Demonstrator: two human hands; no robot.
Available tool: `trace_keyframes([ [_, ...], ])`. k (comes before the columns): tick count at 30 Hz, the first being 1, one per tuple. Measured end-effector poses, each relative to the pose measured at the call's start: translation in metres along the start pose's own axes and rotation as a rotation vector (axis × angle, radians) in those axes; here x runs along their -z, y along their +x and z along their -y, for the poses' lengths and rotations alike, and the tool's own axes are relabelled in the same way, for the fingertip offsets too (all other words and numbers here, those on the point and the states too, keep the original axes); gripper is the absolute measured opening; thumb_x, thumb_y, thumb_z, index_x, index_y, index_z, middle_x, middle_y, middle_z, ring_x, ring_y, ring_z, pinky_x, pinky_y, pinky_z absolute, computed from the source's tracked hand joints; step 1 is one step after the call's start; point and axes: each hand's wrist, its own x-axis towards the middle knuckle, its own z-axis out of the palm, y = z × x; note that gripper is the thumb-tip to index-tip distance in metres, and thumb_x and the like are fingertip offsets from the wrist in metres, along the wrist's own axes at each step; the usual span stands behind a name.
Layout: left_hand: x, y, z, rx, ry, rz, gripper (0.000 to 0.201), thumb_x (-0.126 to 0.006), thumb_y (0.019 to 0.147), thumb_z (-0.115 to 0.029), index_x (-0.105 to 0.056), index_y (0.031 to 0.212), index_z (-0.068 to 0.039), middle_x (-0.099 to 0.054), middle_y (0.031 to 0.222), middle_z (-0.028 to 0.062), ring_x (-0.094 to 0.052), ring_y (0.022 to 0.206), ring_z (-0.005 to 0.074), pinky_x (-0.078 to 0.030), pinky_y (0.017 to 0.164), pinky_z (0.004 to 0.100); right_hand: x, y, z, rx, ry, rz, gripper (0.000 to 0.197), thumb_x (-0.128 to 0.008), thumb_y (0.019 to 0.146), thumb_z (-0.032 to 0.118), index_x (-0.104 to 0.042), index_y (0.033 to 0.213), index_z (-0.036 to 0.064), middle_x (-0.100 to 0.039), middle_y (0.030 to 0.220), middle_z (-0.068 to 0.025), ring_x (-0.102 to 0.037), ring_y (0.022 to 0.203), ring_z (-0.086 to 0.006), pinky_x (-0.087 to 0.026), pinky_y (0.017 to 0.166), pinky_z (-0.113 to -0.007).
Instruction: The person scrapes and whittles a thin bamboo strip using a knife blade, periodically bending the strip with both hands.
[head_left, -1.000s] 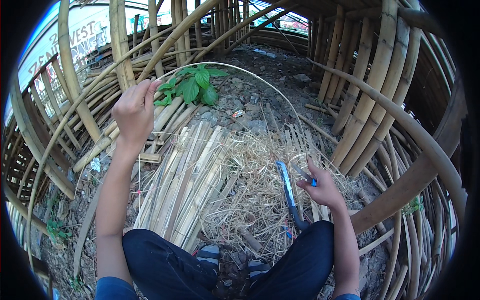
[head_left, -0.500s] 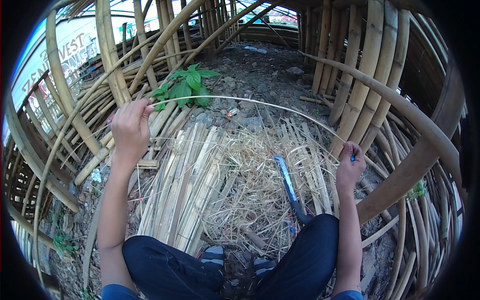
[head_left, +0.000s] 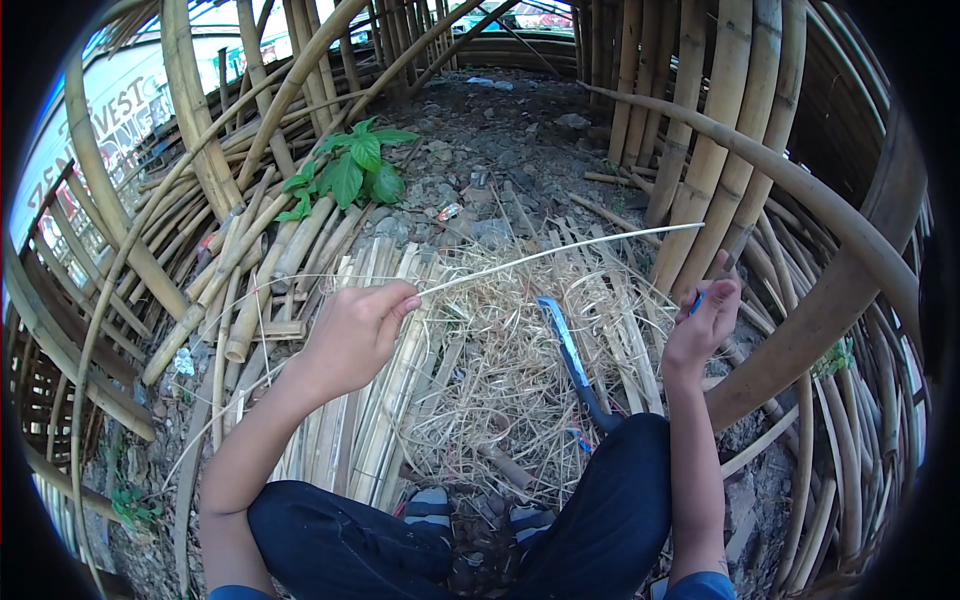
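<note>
My left hand (head_left: 352, 338) pinches a thin pale bamboo strip (head_left: 560, 254), which reaches up and to the right over the ground litter. Its right end is free, near the upright poles. At the right, my right hand (head_left: 700, 330) is closed around a small blue object (head_left: 697, 301), mostly hidden by the fingers; its kind cannot be made out. That hand is apart from the strip. A long blue-grey blade with a dark curved handle (head_left: 570, 360) lies on the shavings beside my right knee.
Between my feet and the rubble lies a heap of bamboo shavings (head_left: 480, 400). Split bamboo slats (head_left: 350, 430) lie left of it. Thick bamboo poles (head_left: 720, 150) stand at the right, and more bamboo is stacked left. A green leafy plant (head_left: 345, 175) grows behind the slats.
My left hand has moved right and down, toward the middle. The strip, bowed between both hands before, is now straighter and out of my right hand, its right end free.
</note>
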Motion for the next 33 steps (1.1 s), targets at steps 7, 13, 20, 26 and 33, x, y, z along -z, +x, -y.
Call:
trace_keyframes([
  [7,-0.01,0.008,-0.042,0.305,-0.557,0.301,0.017,-0.048,0.094,-0.009,-0.062,0.091,0.0,-0.051,0.059,-0.0013,-0.045,0.055,0.0053,-0.037,0.052,0.023,-0.05,-0.067,0.046,-0.698,0.129,1.182,0.029,-0.046,0.099,0.027,-0.056,0.089,0.0021,-0.052,0.066,0.0,-0.045,0.053,-0.0042,-0.035,0.048,-0.019],
  [13,-0.01,0.005,-0.058,0.337,-0.566,0.437,0.02,-0.046,0.093,-0.005,-0.06,0.08,0.0,-0.048,0.058,-0.0029,-0.041,0.055,0.0045,-0.033,0.049,0.0233,-0.062,-0.063,0.034,-0.907,0.228,1.402,0.029,-0.048,0.098,0.026,-0.06,0.083,0.0036,-0.049,0.057,0.0036,-0.039,0.047,-0.0036,-0.031,0.045,-0.019],
  [20,-0.017,-0.003,-0.058,0.27,-0.484,0.301,0.02,-0.05,0.093,-0.007,-0.062,0.08,0.002,-0.048,0.057,-0.0028,-0.039,0.052,0.0043,-0.032,0.047,0.0236,-0.061,-0.064,0.03,-0.885,0.203,1.339,0.031,-0.052,0.096,0.024,-0.061,0.076,0.0024,-0.049,0.057,0.004,-0.038,0.048,-0.0027,-0.03,0.046,-0.02],
  [26,-0.02,-0.002,-0.054,0.327,-0.535,0.326,0.016,-0.052,0.092,-0.009,-0.065,0.09,0.001,-0.049,0.056,0.0006,-0.042,0.051,0.0062,-0.034,0.047,0.025,-0.061,-0.063,0.041,-0.773,0.059,1.261,0.03,-0.052,0.096,0.022,-0.063,0.077,0.0012,-0.049,0.056,0.0036,-0.04,0.05,-0.0033,-0.031,0.046,-0.021],
  [33,-0.021,-0.002,-0.051,0.387,-0.614,0.333,0.019,-0.05,0.095,-0.011,-0.063,0.089,0.001,-0.044,0.06,-0.0052,-0.035,0.056,0.0026,-0.029,0.05,0.0209,-0.059,-0.064,0.038,-0.694,-0.035,1.222,0.031,-0.053,0.095,0.022,-0.063,0.076,0.0002,-0.048,0.054,0.0031,-0.04,0.049,-0.0041,-0.031,0.046,-0.023],
])
